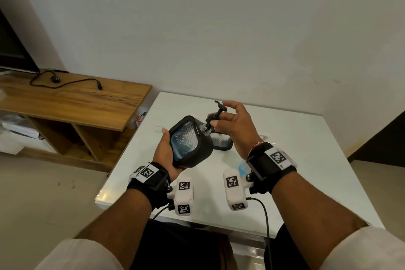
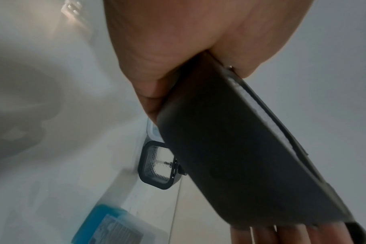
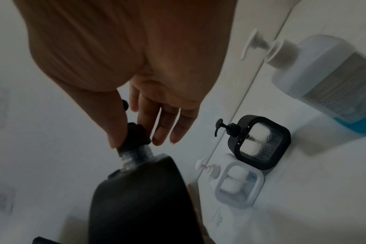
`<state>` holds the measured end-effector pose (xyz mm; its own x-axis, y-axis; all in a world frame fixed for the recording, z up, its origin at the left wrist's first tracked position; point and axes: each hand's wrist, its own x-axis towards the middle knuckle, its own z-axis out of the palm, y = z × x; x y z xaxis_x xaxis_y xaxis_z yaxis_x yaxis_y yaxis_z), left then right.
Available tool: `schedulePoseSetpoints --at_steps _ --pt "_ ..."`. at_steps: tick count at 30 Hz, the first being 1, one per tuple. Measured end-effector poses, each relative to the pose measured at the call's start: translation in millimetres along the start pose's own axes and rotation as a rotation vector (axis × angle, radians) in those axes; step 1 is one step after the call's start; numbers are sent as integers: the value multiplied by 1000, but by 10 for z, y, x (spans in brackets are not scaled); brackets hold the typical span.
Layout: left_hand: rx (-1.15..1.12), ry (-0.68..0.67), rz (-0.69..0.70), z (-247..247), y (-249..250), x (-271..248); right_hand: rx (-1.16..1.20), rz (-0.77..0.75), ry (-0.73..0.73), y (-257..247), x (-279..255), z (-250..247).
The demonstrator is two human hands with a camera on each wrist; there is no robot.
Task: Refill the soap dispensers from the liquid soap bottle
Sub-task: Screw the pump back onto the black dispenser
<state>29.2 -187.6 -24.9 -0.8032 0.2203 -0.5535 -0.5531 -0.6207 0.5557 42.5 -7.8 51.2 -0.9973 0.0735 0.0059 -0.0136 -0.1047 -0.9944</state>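
Black-cased dispenser (image 1: 192,142), tilted, held off the tabletop (image 1: 295,138) in the left hand (image 1: 164,153), whose fingers wrap its base and side. The right hand (image 1: 232,125) pinches the pump collar (image 3: 136,133) between thumb and forefinger, the other fingers spread loose beyond it; clear neck threads (image 3: 136,155) show just below the pinch, so the collar appears partly unscrewed. Judged step: removing the pump to open the neck for filling. To do it well, keep the left grip firm against the twist, turn only the collar, and bring the neck upright before lifting the pump, as blue soap remains inside. Beyond the right grip a second black dispenser (image 3: 261,143) and a white one (image 3: 238,184) stand capped; the soap bottle (image 3: 332,79) lies near them.
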Motion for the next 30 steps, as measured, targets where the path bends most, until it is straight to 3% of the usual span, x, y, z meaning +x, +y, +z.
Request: schedulePoseSetpoints --at_steps 7,15,21,27,30 --pt "-14 -9 9 43 -10 -115 -75 -20 -130 23 -97 19" --pt "-17 -20 12 100 -40 -181 -167 -45 25 98 -174 -5" --pt "15 21 12 59 -32 -127 -22 -26 -62 178 -60 -49" --pt "-3 15 -11 39 -53 -69 -64 0 37 195 -80 38" --pt "-19 14 -9 52 -68 -49 19 47 3 228 -60 49"
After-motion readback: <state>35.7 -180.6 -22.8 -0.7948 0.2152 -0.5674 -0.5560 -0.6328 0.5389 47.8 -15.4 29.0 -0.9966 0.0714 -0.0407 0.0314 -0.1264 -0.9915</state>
